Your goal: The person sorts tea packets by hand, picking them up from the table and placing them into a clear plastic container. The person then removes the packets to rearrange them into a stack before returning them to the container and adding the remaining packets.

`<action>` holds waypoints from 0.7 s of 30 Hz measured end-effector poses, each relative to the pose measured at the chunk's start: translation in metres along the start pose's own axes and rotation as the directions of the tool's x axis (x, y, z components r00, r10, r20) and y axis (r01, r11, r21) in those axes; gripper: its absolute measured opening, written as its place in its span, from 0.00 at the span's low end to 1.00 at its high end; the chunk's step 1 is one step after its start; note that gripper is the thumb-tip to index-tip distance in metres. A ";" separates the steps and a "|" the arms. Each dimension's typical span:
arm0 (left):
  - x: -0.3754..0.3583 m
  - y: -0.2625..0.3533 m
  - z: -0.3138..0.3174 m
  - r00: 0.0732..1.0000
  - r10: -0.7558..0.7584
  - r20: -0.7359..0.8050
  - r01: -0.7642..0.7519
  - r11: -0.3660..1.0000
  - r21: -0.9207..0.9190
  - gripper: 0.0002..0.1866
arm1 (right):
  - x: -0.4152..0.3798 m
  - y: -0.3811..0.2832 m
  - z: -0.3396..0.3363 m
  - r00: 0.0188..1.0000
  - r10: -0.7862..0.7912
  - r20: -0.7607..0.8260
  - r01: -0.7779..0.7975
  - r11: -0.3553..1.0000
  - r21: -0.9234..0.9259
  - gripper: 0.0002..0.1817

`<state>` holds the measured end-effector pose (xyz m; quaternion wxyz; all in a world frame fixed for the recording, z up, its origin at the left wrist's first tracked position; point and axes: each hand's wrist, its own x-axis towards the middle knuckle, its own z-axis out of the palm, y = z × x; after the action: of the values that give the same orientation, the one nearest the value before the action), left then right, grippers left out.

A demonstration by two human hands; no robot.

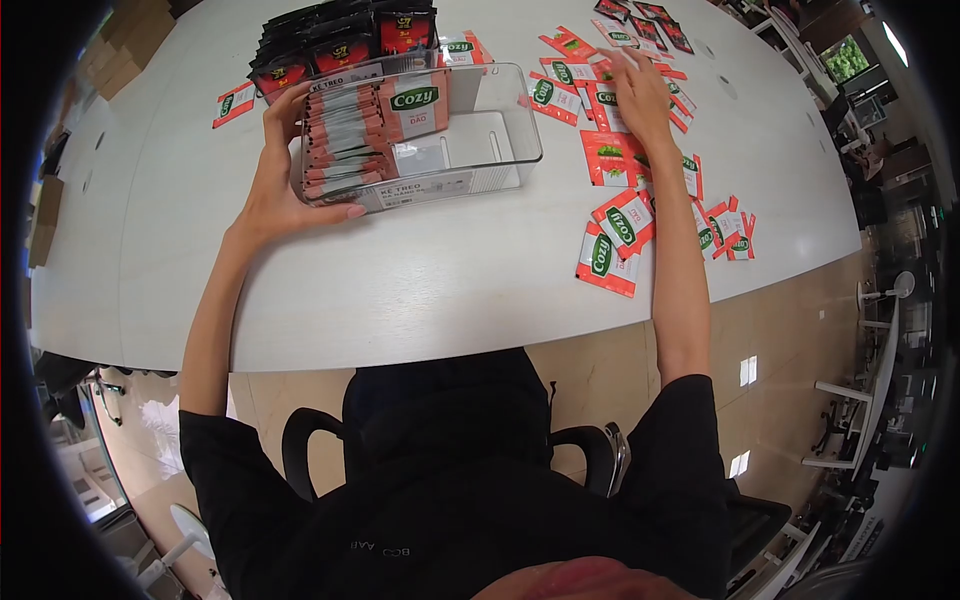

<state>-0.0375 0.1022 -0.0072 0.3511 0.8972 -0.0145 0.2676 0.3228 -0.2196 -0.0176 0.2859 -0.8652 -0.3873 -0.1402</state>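
So I've got the left hand (280, 195) clamped round the left end of the clear bin (500, 174), thumb along the near side and fingers round the back corner. The bin sits on the white table (400, 290), a bit left of the middle, and it's a little tilted in my view. Its left part is packed with a stack of tea sachets (345, 140), edges toward me, and a Cozy sachet (415, 108) faces up right beside them. The right part of the bin shows its bare slotted bottom.

The right hand (640, 95) is over on the other side, reaching into the spread of loose sachets (608, 155), palm down, fingers stretched out over the upper ones. Can't tell from here if it's pinching one or just resting on them. The sachets are orange, white and green, overlapping at all angles, and they run down along the right forearm on both sides. Two sachets (620, 235) overlap at the near end, and a small bunch (735, 230) lies off to the right of the forearm.

Just behind the bin there's a batch of black and red coffee packets (345, 50), with one lone sachet (234, 105) to their left. More small dark packets (650, 25) lie past the right hand.
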 end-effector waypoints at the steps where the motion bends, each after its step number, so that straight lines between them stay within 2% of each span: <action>1: 0.000 0.000 0.000 1.000 0.002 0.002 -0.002 1.000 0.000 0.71 | 0.002 0.016 0.000 0.994 0.007 -0.105 -0.024 0.987 -0.158 0.28; 2: 0.001 0.001 0.000 1.000 0.029 -0.002 -0.029 0.999 0.016 0.71 | 0.002 0.032 0.001 0.978 -0.003 -0.208 -0.062 0.949 -0.309 0.27; 3: 0.001 0.002 0.000 0.998 0.056 -0.006 -0.056 0.998 0.032 0.71 | -0.002 0.040 -0.002 0.951 0.051 -0.305 -0.151 0.936 -0.317 0.30; 4: 0.001 0.002 0.000 0.998 0.058 -0.006 -0.058 0.998 0.029 0.71 | -0.006 0.049 -0.005 0.951 0.051 -0.306 -0.153 0.935 -0.321 0.30; 6: 0.001 0.002 0.000 0.998 0.069 -0.012 -0.069 0.997 0.035 0.70 | -0.013 0.060 -0.015 0.873 0.336 -0.353 -0.458 0.813 -0.360 0.33; 7: 0.001 0.002 0.000 0.997 0.074 -0.012 -0.073 0.997 0.028 0.70 | -0.016 0.063 -0.024 0.835 0.518 -0.185 -0.551 0.787 -0.278 0.36; 8: 0.000 0.003 0.000 0.999 0.051 -0.007 -0.051 0.999 0.021 0.70 | -0.016 0.063 -0.027 0.834 0.518 -0.191 -0.552 0.785 -0.282 0.36; 10: 0.001 0.003 0.000 1.000 0.030 -0.003 -0.030 0.999 0.015 0.70 | -0.014 0.067 -0.023 0.841 0.536 -0.072 -0.532 0.797 -0.287 0.35; 14: 0.000 0.003 0.000 0.999 0.040 -0.011 -0.040 0.999 0.031 0.70 | -0.004 0.085 -0.018 0.883 0.436 -0.175 -0.469 0.841 -0.270 0.33; 16: 0.000 0.003 0.000 0.999 0.040 -0.013 -0.039 0.998 0.043 0.70 | 0.001 0.083 -0.015 0.889 0.207 -0.408 -0.302 0.935 -0.185 0.30; 17: 0.000 0.004 0.000 0.999 0.049 -0.012 -0.049 0.998 0.033 0.70 | 0.005 0.082 -0.014 0.890 0.206 -0.408 -0.301 0.936 -0.182 0.30; 19: 0.001 0.004 0.001 0.998 0.056 -0.012 -0.056 0.998 0.026 0.70 | 0.015 0.083 -0.009 0.947 0.041 -0.319 -0.130 0.956 -0.262 0.29; 21: 0.000 0.002 0.003 1.000 0.015 -0.005 -0.015 1.000 -0.017 0.70 | 0.021 0.085 0.001 0.961 -0.006 -0.278 -0.076 0.957 -0.281 0.29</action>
<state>-0.0366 0.0985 -0.0076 0.3566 0.8935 -0.0226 0.2722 0.4005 -0.2525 -0.0417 0.2100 -0.8764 -0.3035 -0.3093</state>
